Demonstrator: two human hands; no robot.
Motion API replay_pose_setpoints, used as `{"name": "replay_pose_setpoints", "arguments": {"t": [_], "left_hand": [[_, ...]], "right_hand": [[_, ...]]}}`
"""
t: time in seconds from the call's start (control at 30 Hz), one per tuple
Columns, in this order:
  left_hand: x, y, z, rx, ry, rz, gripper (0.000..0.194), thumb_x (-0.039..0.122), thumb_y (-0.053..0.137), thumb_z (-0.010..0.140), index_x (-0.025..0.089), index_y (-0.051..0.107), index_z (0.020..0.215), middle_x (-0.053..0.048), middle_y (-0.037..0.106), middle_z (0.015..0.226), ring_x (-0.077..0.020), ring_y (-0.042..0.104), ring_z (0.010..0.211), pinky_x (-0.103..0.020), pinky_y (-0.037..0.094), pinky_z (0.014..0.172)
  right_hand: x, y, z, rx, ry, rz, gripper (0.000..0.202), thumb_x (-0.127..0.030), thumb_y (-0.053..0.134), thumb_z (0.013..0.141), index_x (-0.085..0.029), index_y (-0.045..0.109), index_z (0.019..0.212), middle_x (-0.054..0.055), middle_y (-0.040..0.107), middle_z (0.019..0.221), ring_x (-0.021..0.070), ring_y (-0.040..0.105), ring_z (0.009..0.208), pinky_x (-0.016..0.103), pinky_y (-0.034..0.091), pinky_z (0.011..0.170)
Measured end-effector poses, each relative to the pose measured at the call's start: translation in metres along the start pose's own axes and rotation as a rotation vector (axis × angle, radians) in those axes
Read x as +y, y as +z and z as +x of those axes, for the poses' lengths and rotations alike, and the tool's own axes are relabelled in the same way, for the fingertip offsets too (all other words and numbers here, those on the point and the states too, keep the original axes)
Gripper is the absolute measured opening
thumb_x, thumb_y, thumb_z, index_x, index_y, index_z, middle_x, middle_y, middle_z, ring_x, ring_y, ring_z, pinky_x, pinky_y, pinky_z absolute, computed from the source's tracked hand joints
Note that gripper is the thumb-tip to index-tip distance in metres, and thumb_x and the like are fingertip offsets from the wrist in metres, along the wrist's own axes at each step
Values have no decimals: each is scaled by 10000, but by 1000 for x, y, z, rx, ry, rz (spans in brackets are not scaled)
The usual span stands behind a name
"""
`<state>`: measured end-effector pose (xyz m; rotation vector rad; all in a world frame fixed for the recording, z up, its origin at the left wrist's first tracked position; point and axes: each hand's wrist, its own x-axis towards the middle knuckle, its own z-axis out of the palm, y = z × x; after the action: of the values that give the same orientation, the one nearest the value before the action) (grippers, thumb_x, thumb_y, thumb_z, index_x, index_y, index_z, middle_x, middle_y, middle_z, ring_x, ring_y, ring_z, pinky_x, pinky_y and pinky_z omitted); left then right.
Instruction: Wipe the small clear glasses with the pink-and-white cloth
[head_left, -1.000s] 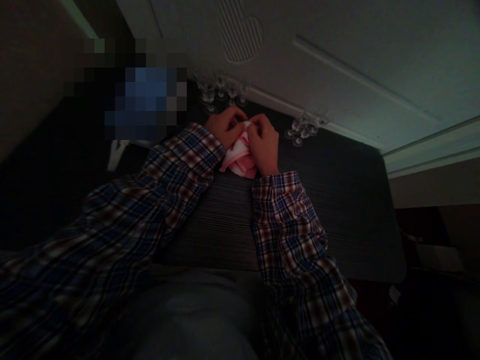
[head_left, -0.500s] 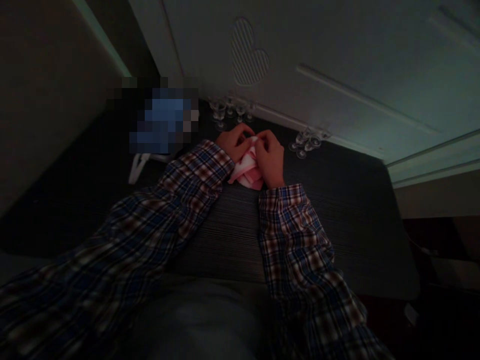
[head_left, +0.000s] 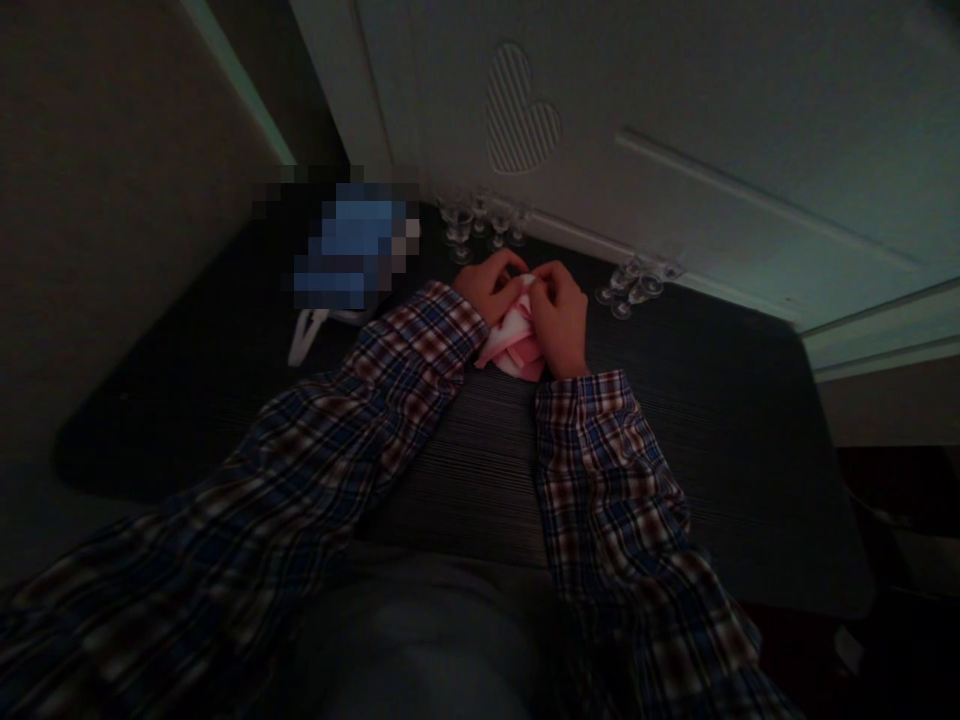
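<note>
left hand (head_left: 486,287): pinched on crumpled pink-and-white cloth (head_left: 517,335)
right hand (head_left: 564,315): pinched opposite, likely steadying folds
clear stemmed glasses (head_left: 460,228): beyond, leaving room

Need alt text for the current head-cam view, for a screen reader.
A person's left hand and right hand, in plaid sleeves, pinch a pink-and-white cloth at a dark table. Clear stemmed glasses sit in two clusters near a panel with a ridged heart; a pixelated blue patch hides something at left.
</note>
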<state>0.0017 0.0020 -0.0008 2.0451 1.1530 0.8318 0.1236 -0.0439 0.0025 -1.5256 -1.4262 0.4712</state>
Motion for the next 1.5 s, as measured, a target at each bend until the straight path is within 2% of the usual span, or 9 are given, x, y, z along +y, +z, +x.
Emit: {"name": "replay_pose_setpoints", "arguments": {"t": [0.3,0.67,1.0,1.3,1.5], "left_hand": [[-1,0,1,-4,6,2,229,261,453,799,191,564,986,3,605,710,-136,570,688,-231,431,628],[-3,2,1,17,18,29,231,249,445,809,187,561,999,12,595,687,-118,560,646,-218,424,620],[-1,0,2,17,12,45,227,251,460,803,186,571,990,7,605,711,-126,577,691,-223,433,650],[-5,1,4,35,52,30,232,252,474,796,178,584,987,-7,621,738,-133,582,709,-229,423,645],[-3,1,3,55,11,34,211,263,485,789,219,594,965,13,632,760,-105,551,667,-221,426,635]], "right_hand": [[2,1,1,-2,-22,-41,112,-276,425,808,-219,515,777,-11,561,713,125,527,680,267,410,674],[4,1,2,-45,-3,-45,204,-358,371,846,-210,502,798,-1,551,755,141,544,769,319,426,772],[9,2,2,-63,-58,-76,224,-364,337,863,-210,496,827,6,560,765,149,562,815,319,435,778],[6,1,3,-52,-49,-132,188,-307,337,860,-211,495,823,2,561,764,137,565,803,289,432,760],[2,0,4,-38,-53,-175,138,-238,364,832,-215,494,794,-9,567,762,132,553,771,283,427,730]]}}
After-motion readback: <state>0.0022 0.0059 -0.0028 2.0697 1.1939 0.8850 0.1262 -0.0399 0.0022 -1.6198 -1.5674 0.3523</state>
